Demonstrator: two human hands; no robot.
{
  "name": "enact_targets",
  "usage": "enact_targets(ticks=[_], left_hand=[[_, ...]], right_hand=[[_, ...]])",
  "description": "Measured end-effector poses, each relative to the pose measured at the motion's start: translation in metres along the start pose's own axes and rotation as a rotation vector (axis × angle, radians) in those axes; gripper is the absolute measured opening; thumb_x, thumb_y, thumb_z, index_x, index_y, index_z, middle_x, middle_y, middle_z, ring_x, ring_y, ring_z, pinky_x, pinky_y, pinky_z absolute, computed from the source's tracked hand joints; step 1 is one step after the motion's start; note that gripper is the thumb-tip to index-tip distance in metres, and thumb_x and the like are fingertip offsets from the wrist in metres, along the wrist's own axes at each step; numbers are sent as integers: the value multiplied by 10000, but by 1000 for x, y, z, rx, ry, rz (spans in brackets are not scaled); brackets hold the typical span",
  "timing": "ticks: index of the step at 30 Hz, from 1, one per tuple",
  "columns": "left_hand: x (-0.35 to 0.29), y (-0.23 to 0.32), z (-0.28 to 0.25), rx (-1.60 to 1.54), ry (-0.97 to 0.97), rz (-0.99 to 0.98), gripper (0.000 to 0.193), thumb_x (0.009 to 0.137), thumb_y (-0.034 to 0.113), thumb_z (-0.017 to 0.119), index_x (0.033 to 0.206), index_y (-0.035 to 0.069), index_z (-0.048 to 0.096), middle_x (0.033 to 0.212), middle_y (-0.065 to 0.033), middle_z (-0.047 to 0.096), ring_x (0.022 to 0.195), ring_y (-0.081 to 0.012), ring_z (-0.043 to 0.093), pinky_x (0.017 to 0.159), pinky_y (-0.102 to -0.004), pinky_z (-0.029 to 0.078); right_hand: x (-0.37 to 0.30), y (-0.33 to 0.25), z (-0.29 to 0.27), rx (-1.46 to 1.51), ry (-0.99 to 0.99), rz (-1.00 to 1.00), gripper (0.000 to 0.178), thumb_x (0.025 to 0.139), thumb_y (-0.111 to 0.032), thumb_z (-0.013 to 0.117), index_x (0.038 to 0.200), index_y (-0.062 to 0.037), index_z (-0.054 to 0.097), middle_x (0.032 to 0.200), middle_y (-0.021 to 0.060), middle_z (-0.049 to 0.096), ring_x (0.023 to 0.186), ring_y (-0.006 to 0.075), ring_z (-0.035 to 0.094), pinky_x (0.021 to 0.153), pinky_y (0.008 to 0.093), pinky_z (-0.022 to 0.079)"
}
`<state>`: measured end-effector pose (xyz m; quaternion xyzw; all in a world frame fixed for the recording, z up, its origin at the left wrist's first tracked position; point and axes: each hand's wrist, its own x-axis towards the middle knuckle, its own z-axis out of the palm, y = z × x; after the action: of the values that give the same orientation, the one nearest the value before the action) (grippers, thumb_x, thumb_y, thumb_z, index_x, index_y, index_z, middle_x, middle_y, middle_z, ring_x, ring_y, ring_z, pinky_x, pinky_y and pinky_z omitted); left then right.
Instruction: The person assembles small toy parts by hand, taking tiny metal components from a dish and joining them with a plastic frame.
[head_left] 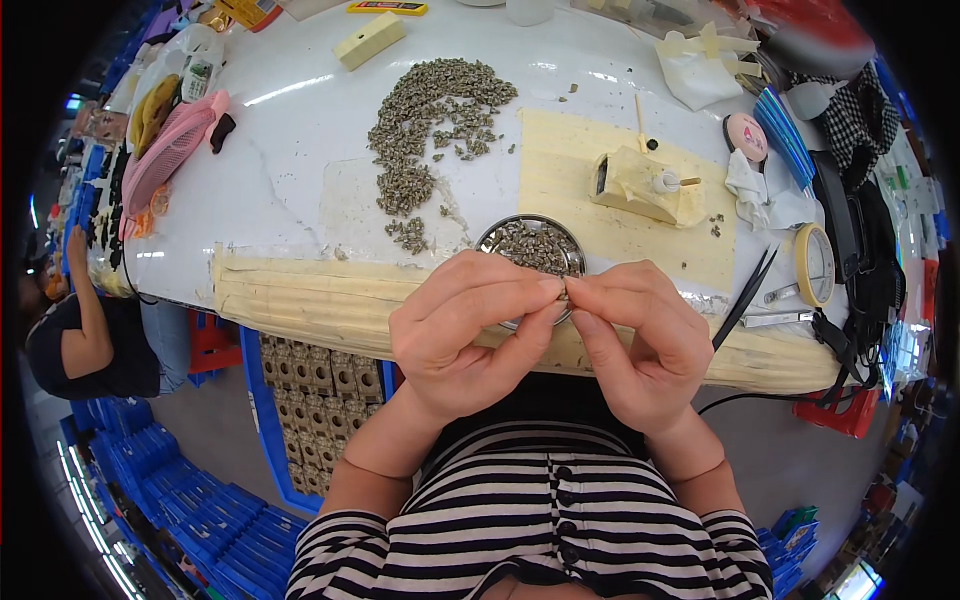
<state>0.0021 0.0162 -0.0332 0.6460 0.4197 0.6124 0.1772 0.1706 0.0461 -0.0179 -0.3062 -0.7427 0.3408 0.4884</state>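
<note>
My left hand (pixel 478 318) and my right hand (pixel 640 330) meet fingertip to fingertip over the table's near edge. Both are closed in a pinch around something tiny and greyish, too small to make out. Right behind the fingers is a round metal dish (pixel 482 243) holding many small metal parts (pixel 535 245); my hands cover its near side. Farther off on the white tabletop, a curved heap of similar small metal pieces (pixel 425 125) is spread out. To the right of the dish, a tape-wrapped block (pixel 640 190) with a white nozzle-like piece stands on a yellowish sheet (pixel 560 150).
Black tweezers (pixel 748 292), a tape roll (pixel 814 264) and a pink round case (pixel 746 136) lie at the right. A pale block (pixel 369 41) sits far back. Below the table, a blue crate (pixel 268 430) holds metal parts. Another person (pixel 100 340) sits at the left.
</note>
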Motion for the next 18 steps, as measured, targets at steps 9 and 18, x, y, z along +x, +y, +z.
enact_targets(ticks=[9,18], left_hand=[[0,-1,0,-5,8,21,223,730,-77,762,934,-1,714,848,-112,702,729,-216,671,629,-287,528],[0,-2,2,50,-28,90,266,711,-67,771,958,11,711,854,-102,694,705,-216,658,603,-290,517]], right_hand=[[0,0,0,9,-22,-1,225,757,76,729,973,12,728,885,118,703,779,219,664,682,292,517],[-1,-1,-8,476,-74,473,117,892,-8,673,999,39,669,917,61,669,836,107,624,771,233,497]])
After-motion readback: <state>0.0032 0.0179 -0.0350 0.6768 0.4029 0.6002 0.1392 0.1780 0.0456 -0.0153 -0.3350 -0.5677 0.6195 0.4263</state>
